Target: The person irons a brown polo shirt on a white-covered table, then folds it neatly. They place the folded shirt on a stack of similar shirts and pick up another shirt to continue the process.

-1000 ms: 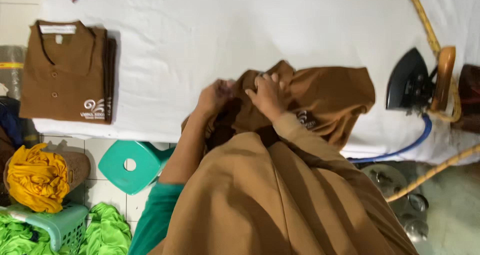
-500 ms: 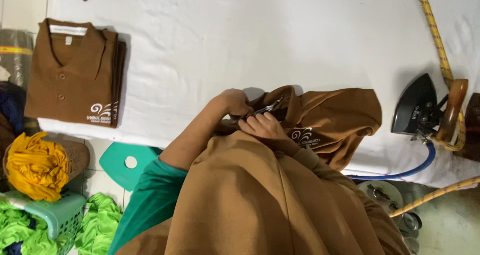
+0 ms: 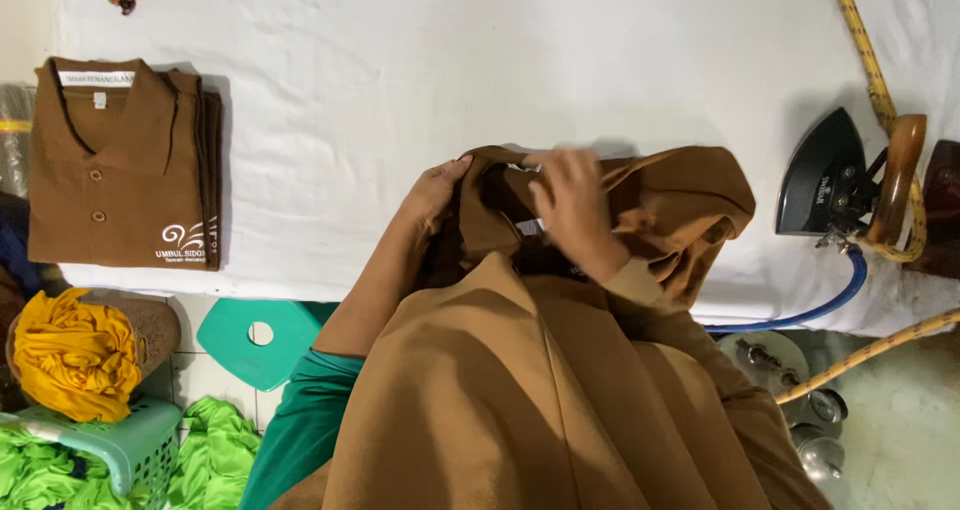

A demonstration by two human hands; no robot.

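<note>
Shifted rightward, both hands' fingers stay clamped on the brown shirt.

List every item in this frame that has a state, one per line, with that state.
brown shirt: bunched and unfolded at the table edge, gripped by both hands.
left hand: closed on the shirt's edge.
right hand: grasping the shirt near the collar, motion-blurred.
folded shirts: stacked neatly, buttoned, collar up.
iron: lying on the white-covered table, hose attached, untouched.
yellow cloth: crumpled.
green basket: holding crumpled green cloth.

L hand & R hand both curled shut, close together, forearms angled inward
</note>
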